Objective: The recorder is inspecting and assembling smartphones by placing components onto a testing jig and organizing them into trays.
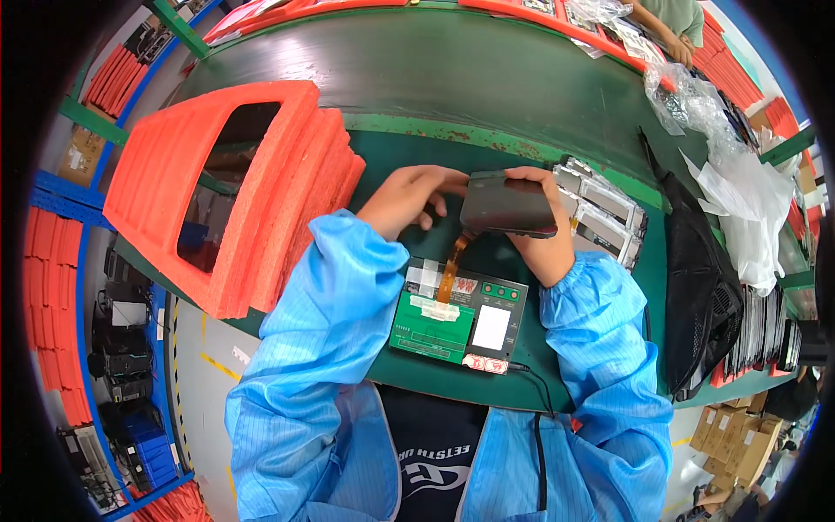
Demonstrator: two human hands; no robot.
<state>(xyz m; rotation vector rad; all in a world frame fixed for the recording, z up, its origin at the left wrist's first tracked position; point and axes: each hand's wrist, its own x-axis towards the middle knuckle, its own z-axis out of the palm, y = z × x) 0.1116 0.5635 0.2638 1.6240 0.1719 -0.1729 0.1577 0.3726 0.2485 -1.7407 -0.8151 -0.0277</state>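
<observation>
A dark phone screen (509,207) is held tilted above the bench. My right hand (546,252) is closed around its right side, fingers over the upper edge. At the screen's left edge, my left hand (402,202) has its index finger against the corner and the other fingers curled; the fingertips are partly hidden. An orange flex cable (448,283) runs from the screen's lower edge down to a green and black test board (435,335), where tape covers its end. A black cord (539,378) leaves the board's lower right corner.
Red foam trays (235,200) are stacked at left, a dark screen in the top one. Several metal-framed phone parts (609,213) lie right of my hands. Farther right are a black bag (700,296) and clear plastic wrap (752,200). A co-worker's arm (661,30) shows at far right.
</observation>
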